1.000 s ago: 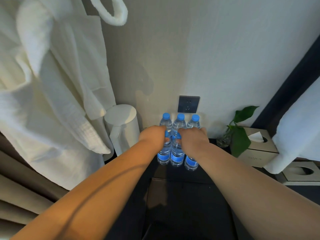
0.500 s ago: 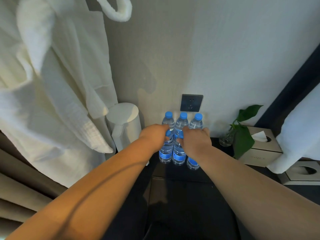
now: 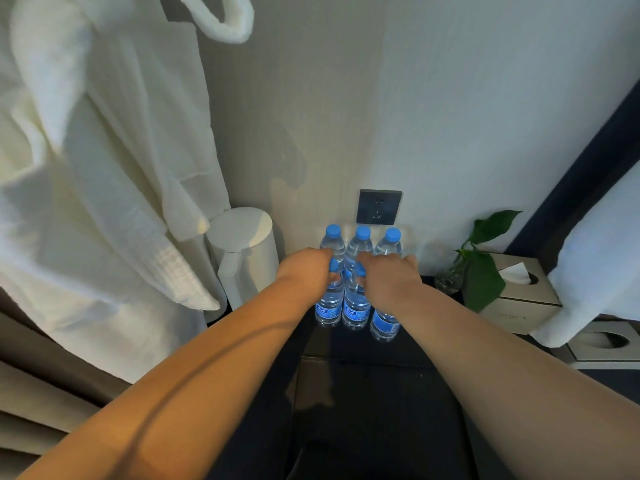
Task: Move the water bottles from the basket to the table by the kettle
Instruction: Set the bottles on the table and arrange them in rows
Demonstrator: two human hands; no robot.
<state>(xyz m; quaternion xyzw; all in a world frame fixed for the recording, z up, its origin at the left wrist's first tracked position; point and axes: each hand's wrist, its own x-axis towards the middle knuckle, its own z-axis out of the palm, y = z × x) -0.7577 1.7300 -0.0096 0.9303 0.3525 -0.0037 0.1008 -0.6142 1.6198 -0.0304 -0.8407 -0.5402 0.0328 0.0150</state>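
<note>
Several clear water bottles with blue caps and blue labels stand in two rows on the dark table (image 3: 363, 393), below the wall socket and to the right of the white kettle (image 3: 242, 251). The back row of three bottles (image 3: 362, 242) stands free against the wall. My left hand (image 3: 304, 271) grips the top of the front left bottle (image 3: 329, 306). My right hand (image 3: 391, 278) is curled over the tops of the front middle bottle (image 3: 355, 310) and the front right bottle (image 3: 384, 323). No basket is in view.
A white bathrobe (image 3: 104, 168) hangs at the left, partly over the kettle. A small plant in a glass vase (image 3: 453, 275) and a tissue box (image 3: 519, 292) stand right of the bottles. White fabric (image 3: 602, 265) hangs at the far right.
Both hands stay curled on the tops of the front bottles. The view has shifted slightly; the bottles show no clear movement.
</note>
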